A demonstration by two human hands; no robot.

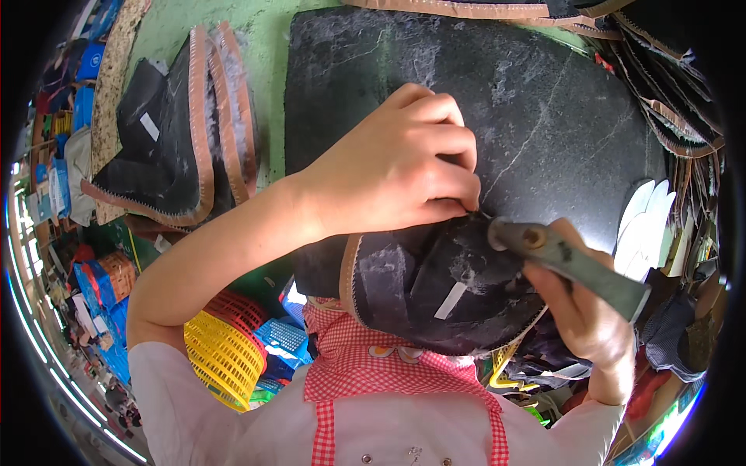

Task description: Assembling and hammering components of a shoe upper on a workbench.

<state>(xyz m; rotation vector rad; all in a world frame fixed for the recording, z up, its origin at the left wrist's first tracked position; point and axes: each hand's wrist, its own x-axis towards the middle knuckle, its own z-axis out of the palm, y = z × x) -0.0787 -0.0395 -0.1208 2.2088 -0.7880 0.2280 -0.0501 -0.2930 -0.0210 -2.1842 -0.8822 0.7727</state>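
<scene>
My left hand [439, 159] reaches across from the left with its fingers curled down, pinching the upper edge of a black stitched piece [404, 287]. That piece looks like a shoe or boot upper, with a brown band along its rim and a small white label. It lies over the near edge of a scuffed black slab [544, 101]. My right hand [587, 311] is closed round a hammer [579, 268]; the hand and head hide most of its handle. One end of the grey metal head is close to the left fingertips, above the piece's edge; whether they touch I cannot tell.
Similar black pieces with brown bands [198, 132] lie on the green tabletop [268, 70] at left. More are piled at the far right [684, 116]. White flat cut-outs [641, 225] stand beside the slab. Below the table are a yellow basket [221, 357] and a red one [237, 314].
</scene>
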